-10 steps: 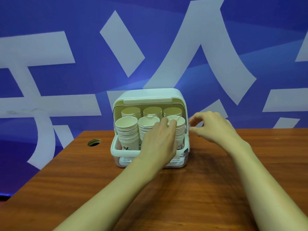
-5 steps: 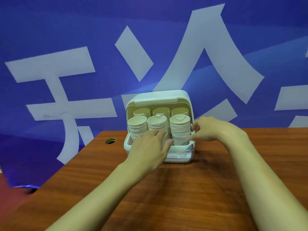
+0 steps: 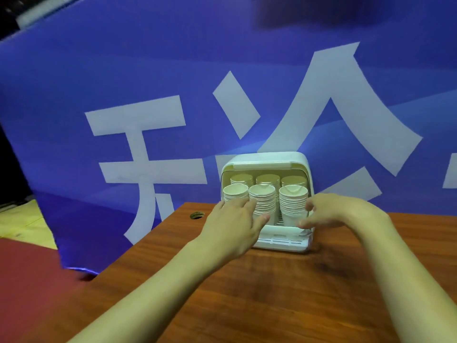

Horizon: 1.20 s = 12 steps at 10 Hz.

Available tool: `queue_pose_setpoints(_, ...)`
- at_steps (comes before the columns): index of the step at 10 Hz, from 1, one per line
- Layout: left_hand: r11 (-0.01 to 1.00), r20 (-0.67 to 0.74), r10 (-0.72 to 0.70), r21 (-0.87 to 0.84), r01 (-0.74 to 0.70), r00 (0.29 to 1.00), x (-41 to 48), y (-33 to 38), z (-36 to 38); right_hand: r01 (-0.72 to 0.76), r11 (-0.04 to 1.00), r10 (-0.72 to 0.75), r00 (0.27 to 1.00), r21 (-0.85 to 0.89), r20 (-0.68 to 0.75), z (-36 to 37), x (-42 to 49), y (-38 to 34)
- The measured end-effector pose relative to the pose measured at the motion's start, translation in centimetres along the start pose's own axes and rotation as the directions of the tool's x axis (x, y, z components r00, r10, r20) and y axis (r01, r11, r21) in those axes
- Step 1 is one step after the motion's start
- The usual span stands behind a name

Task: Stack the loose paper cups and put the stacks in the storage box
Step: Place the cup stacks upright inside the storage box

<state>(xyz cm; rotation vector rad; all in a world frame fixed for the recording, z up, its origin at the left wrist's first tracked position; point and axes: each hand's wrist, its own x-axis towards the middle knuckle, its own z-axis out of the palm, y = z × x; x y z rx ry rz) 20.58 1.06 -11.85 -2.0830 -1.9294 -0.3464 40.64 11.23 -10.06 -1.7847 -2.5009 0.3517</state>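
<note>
Left hand (image 3: 232, 226): fingers (image 3: 247, 204) lying straight, released, touching the front middle stack (image 3: 263, 201). Right hand (image 3: 331, 214): fingers (image 3: 309, 206) curving beside the front right stack (image 3: 293, 201); blurred, so cannot tell if grasping. Stacks are sitting inside the storage box (image 3: 267, 159) at the desk's (image 3: 272, 293) far edge. Advising gentle nudges, keeping stacks upright.

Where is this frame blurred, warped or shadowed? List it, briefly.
Head view: the right hand has fingers smeared by motion blur; the cups and box look fairly sharp; the banner looks skewed toward the edges; a soft shadow darkens the table under the hands.
</note>
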Motion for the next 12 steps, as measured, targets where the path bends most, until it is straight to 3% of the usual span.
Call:
queue_pose_setpoints(3, 0.998, -0.018, 0.018, -0.055, -0.019, 1.0, 1.3, -1.1, 0.1, 0.049, 0.994, -0.042, 0.997, 0.102, -0.068, 0.9, 0.8, -0.4)
queue_pose_setpoints(5, 0.992, -0.018, 0.065, -0.11, -0.066, 0.998, 4.8, -2.3, 2.2, -0.021, 0.984, 0.055, 0.98, 0.174, -0.192, 1.9, 1.8, -0.2)
queue_pose_setpoints(8, 0.993, 0.01, 0.112, -0.032, -0.112, 0.994, 8.2, -5.4, 4.0, -0.077, 0.989, 0.041, 0.962, -0.124, -0.269, 1.9, 1.4, -2.7)
queue_pose_setpoints(10, 0.981, 0.077, 0.132, -0.152, -0.119, 0.988, 9.5, -7.0, 3.3, -0.068, 0.997, 0.06, 0.965, -0.024, -0.256, 1.3, 1.5, -3.6)
queue_pose_setpoints(12, 0.968, 0.116, 0.159, -0.213, -0.132, 0.98, 12.9, -9.0, -1.8, -0.025, 1.0, 0.024, 0.971, -0.002, -0.236, -4.1, 2.6, -4.8)
